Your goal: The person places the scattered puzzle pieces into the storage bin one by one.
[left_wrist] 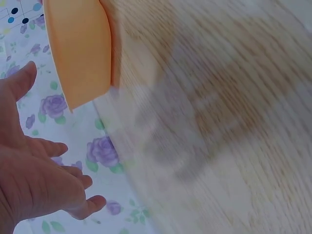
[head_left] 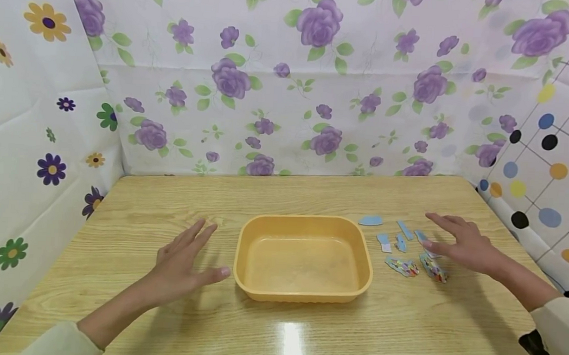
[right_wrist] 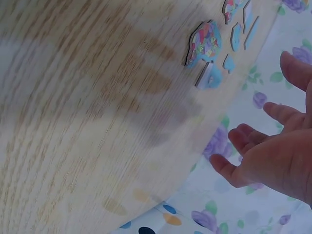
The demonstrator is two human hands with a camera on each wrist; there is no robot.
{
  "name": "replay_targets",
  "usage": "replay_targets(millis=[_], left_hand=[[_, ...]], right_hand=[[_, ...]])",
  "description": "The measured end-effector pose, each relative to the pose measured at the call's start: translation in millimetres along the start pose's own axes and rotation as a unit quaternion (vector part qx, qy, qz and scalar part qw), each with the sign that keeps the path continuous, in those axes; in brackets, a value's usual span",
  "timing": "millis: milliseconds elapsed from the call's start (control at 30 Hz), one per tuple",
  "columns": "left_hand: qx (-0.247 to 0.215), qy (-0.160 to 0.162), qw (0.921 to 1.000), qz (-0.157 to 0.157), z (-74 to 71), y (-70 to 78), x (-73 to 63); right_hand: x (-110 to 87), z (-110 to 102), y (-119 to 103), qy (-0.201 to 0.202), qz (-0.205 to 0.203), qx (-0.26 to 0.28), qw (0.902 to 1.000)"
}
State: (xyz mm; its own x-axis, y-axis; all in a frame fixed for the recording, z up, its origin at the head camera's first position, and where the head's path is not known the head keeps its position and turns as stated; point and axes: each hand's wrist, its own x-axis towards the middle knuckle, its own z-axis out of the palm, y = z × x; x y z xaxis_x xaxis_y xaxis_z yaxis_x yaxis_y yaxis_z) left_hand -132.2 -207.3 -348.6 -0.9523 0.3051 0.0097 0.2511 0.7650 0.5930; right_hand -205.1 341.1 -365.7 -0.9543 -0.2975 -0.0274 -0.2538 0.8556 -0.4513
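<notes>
A yellow-orange plastic basin (head_left: 301,297) stands in the middle of the wooden table with nothing in it. My left hand (head_left: 181,271) hovers to its left, fingers spread, thumb pointing at the basin's side. Over on the right my right hand (head_left: 468,248) is held above the table with its fingers apart, holding nothing. Near and partly under it lie several flat cut pieces: pale blue ones such as a rounded piece (head_left: 371,220) and a thin strip (head_left: 405,230), plus a multicoloured piece (head_left: 403,267) and another multicoloured piece (right_wrist: 207,41) with a dark edge.
The light wood table (head_left: 205,194) reaches back to a wall hung with purple-flowered cloth (head_left: 270,90). Patterned cloths also hang at both sides. A small black object (head_left: 534,346) shows by the right sleeve.
</notes>
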Motion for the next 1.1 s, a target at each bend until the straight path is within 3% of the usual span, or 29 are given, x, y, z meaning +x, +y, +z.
replay_targets(millis=[300, 533, 1100], left_hand=[[-0.033, 0.01, 0.9994, -0.003, 4.2, 3.1, 0.7], [-0.077, -0.005, 0.9969, -0.012, 5.8, 5.9, 0.8], [-0.187, -0.043, 0.9809, -0.029, 10.5, 7.2, 3.6]], right_hand=[[1.3, -3.2, 3.1, -0.006, -0.022, 0.046, 0.9987], [4.2, -2.1, 14.1, -0.028, -0.02, 0.069, 0.997], [7.4, -3.9, 34.2, -0.068, -0.006, 0.097, 0.9929]])
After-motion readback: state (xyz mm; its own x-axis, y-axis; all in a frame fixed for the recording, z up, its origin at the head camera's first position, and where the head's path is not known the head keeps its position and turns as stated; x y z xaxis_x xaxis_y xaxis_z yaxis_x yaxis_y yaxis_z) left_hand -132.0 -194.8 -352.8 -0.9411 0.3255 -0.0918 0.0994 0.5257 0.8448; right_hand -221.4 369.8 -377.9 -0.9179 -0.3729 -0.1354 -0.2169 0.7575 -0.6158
